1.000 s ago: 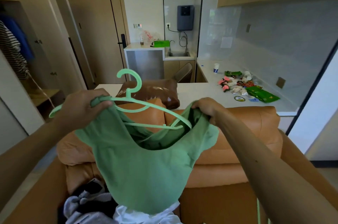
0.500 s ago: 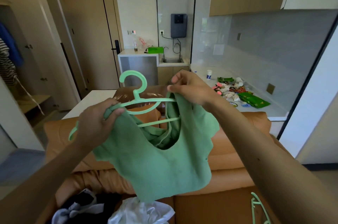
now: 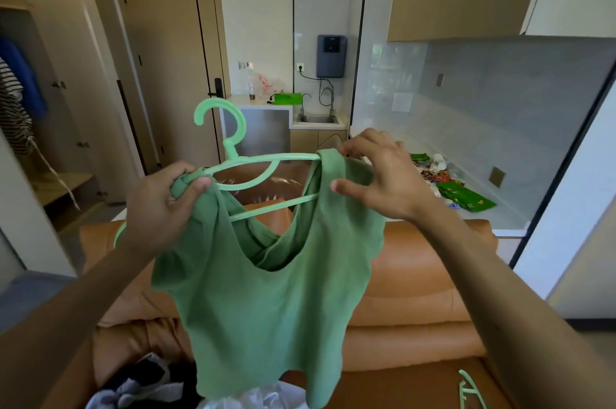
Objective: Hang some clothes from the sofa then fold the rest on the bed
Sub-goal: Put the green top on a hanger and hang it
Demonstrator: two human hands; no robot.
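Strap of the green top (image 3: 266, 292) had gone up over the right end of the hanger (image 3: 260, 161), with the right hand (image 3: 383, 178) pinching it there. The left hand (image 3: 163, 205) gripped the bunched other strap and the hanger, above the sofa (image 3: 416, 275). Probably the left shoulder remained to seat.

Small studio flat: tan leather sofa (image 3: 416, 275) backed against a white kitchenette counter (image 3: 493, 220), sink (image 3: 316, 119) beyond, striped top (image 3: 13, 115) hanging in an open wardrobe (image 3: 66, 180).
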